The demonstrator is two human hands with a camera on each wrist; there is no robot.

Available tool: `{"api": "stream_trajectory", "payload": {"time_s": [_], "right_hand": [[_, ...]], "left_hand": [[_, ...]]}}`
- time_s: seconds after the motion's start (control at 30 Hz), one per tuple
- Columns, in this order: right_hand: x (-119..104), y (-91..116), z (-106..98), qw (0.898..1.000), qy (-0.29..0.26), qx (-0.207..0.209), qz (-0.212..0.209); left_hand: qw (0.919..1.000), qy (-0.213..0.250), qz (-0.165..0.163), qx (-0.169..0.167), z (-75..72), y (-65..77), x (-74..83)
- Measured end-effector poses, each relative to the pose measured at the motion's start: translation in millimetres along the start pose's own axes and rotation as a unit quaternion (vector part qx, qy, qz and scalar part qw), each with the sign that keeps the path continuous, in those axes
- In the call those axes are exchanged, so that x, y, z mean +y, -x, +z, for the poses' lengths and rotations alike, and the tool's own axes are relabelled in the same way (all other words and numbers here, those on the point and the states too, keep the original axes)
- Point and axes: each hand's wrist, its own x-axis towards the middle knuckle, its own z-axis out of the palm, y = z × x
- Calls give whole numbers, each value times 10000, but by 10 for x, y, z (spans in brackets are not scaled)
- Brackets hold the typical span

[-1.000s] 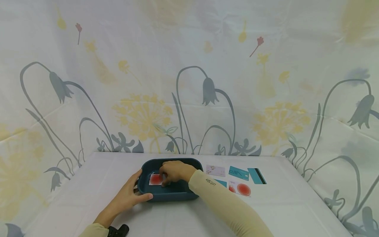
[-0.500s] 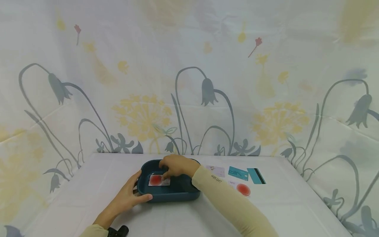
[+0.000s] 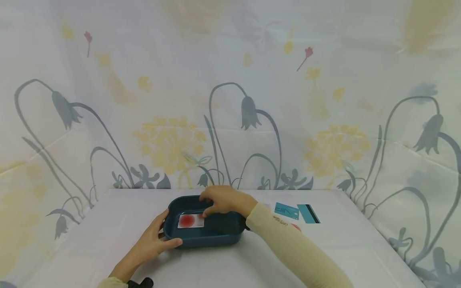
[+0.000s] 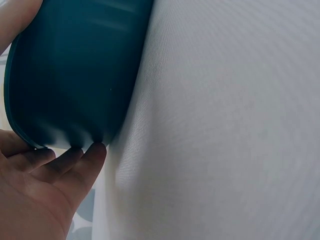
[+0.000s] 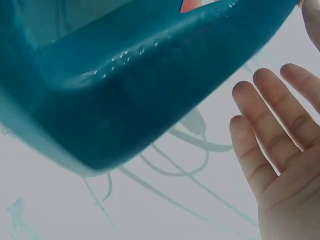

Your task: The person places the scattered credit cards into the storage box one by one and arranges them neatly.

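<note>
The tray [image 4: 75, 75] looks like smooth, glossy plastic. The tabletop [image 4: 225, 125] shows matt, finely woven cloth. The cards [image 3: 189, 221] look like smooth plastic, the sleeve [image 3: 291, 240] matt cloth.

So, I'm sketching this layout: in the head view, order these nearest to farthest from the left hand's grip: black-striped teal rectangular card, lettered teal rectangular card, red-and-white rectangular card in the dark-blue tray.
1. Red-and-white card: inside the tray.
2. Lettered teal card: right of the tray.
3. Black-striped teal card: beyond it, farther right.
</note>
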Motion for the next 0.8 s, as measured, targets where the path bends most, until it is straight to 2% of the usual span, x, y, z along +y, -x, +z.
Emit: {"api": "stream_trajectory", "payload": {"time_s": [0.37, 0.8], "right_hand": [[81, 348, -79, 9994, -243, 203, 144], [427, 812, -38, 9963, -495, 665, 234]], "left_hand": [[9999, 1, -129, 113, -14, 29, 0], [9999, 102, -81, 43, 6, 4, 0]]}}
